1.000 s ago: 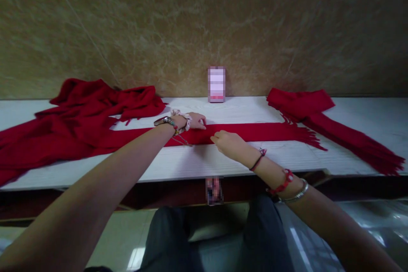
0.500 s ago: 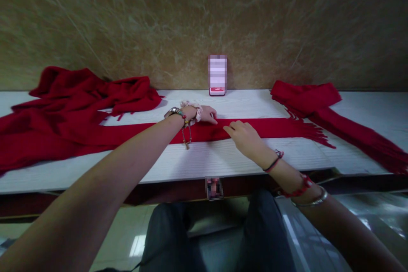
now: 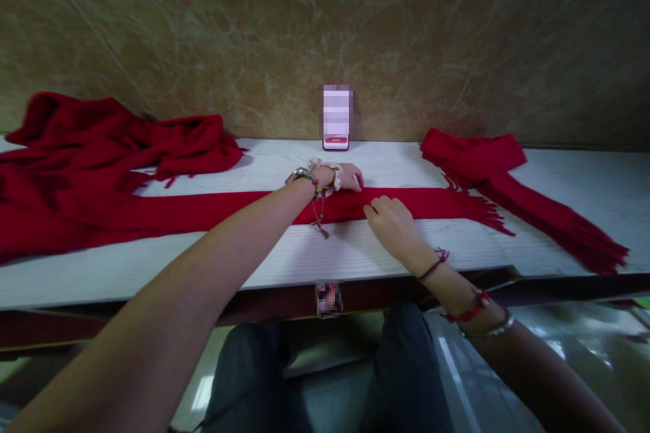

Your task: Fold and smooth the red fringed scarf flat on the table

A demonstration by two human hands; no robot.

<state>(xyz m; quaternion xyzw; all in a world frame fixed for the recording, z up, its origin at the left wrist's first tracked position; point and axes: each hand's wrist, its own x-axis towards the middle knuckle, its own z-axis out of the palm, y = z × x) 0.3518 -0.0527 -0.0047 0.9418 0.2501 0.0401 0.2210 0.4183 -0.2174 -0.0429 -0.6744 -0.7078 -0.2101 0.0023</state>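
Observation:
A long red scarf [image 3: 437, 203] lies flat across the table, its fringe pointing right. My left hand [image 3: 351, 177] is at the scarf's far edge, its bent fingertips closed on the fabric. Close by on the right, my right hand [image 3: 393, 224] rests over the near edge with curled fingers pressed to the cloth. The fingertips of both hands are partly hidden. Leftward, the strip passes behind my left forearm and runs to a loose heap of red cloth [image 3: 81, 162].
A folded red scarf [image 3: 528, 206] with fringe lies at the right. A phone [image 3: 336, 115] with a blurred screen leans against the marble wall [image 3: 228, 27] behind the white table [image 3: 289, 260]. The table's front edge is just before my knees.
Both hands have moved right along the scarf, the left one farther, so they are closer together. The view has shifted slightly. The folded scarf at the right stays in place.

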